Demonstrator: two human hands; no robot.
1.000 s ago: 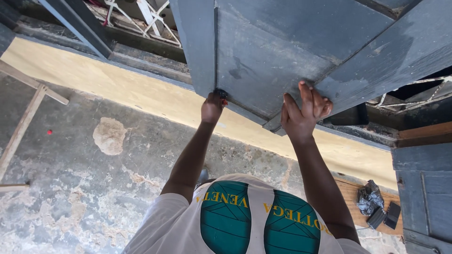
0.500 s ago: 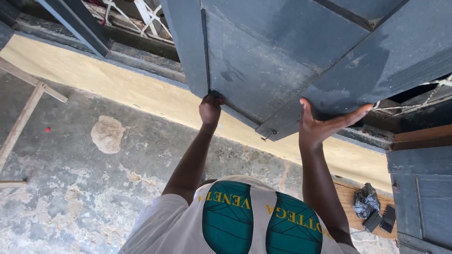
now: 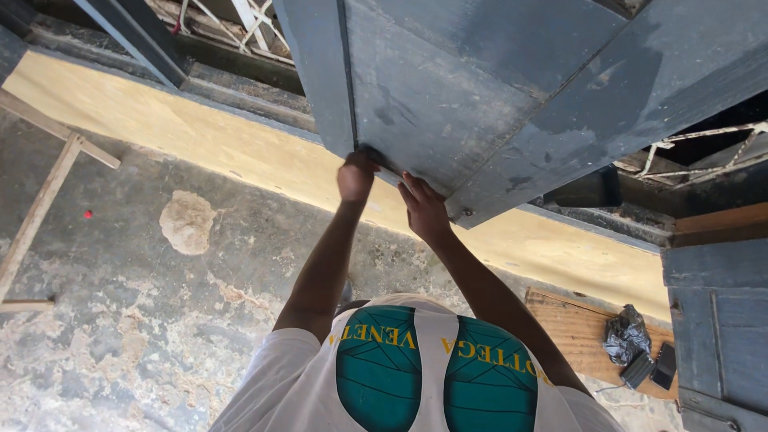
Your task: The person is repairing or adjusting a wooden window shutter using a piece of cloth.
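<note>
Both my hands are up at the bottom edge of the grey wooden shutter [image 3: 480, 104], which hangs open out of the window frame and fills the top of my view from about eleven o'clock round to two. My left hand [image 3: 356, 174] is closed into a fist round the lower edge where the upright stile meets the panel; the fingers are curled shut on the wood, though whether they pinch something small there I cannot tell. My right hand [image 3: 424, 210] sits just beside it at four o'clock, fingers pressed flat and close together against the underside of the bottom rail, not wrapped round anything that I can see. The two hands are nearly touching. To do this well, I judge that I should keep the left grip firm so the shutter does not swing, and let the right hand feel along the rail rather than push, since the panel is heavy and tilted toward me. Keeping my wrists straight under the load should spare them. Below, the yellow painted ledge [image 3: 200, 136] runs diagonally from ten o'clock toward four, and the cracked concrete floor [image 3: 120, 320] lies at seven o'clock. A wooden board [image 3: 576, 328] at four o'clock carries a crumpled black bag [image 3: 626, 338] and two small dark objects [image 3: 652, 370], well apart from my hands.
</note>
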